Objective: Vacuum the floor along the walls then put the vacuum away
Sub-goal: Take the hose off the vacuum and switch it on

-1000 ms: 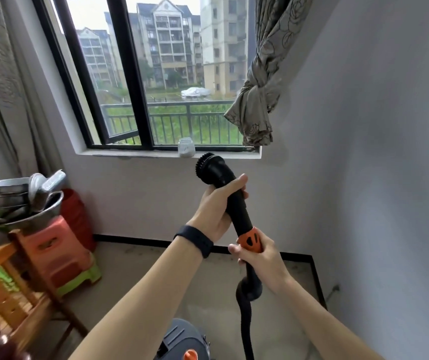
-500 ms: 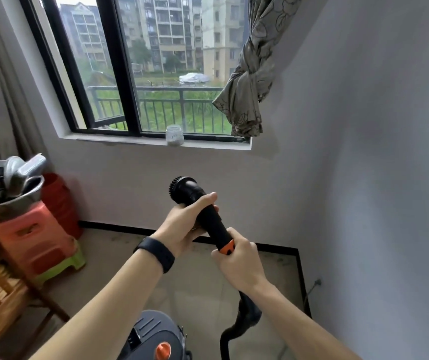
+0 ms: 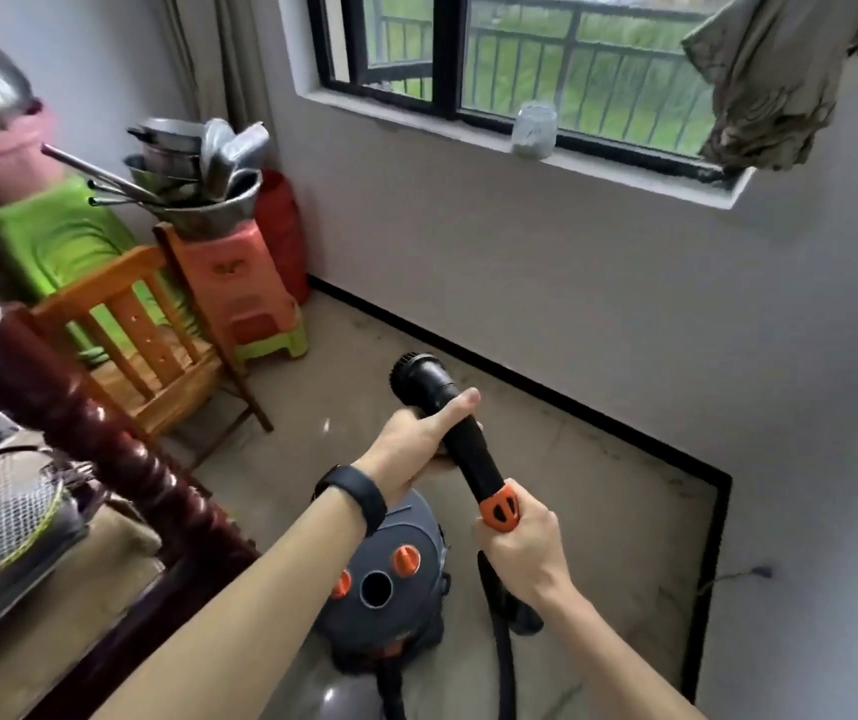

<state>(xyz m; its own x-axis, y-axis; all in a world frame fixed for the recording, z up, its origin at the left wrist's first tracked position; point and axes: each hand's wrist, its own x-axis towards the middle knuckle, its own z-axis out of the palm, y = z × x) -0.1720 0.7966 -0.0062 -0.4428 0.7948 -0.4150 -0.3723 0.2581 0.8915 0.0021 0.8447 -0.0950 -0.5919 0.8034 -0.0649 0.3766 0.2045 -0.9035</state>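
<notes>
I hold a black vacuum wand (image 3: 460,433) with a round brush head (image 3: 409,371) pointing up and away, above the floor. My left hand (image 3: 416,436) grips the wand's upper part, thumb along the tube. My right hand (image 3: 523,550) grips lower down, just under the orange collar (image 3: 502,506). A black hose (image 3: 505,662) drops from the wand to the floor. The grey canister vacuum (image 3: 390,579) with orange knobs stands on the floor below my left forearm. A black skirting line (image 3: 546,389) runs along the white wall under the window.
Left: a wooden chair (image 3: 141,324), stacked plastic stools (image 3: 245,288) bearing metal pots (image 3: 198,174), a red container (image 3: 281,226). A dark wooden rail (image 3: 79,407) crosses the near left. A jar (image 3: 533,129) stands on the sill beside a knotted curtain (image 3: 764,80). The floor corner (image 3: 718,485) lies right.
My view has tilted down and turned left, so the window rose and the canister and furniture came into sight. The wand has lowered towards the floor; both hands keep their grip.
</notes>
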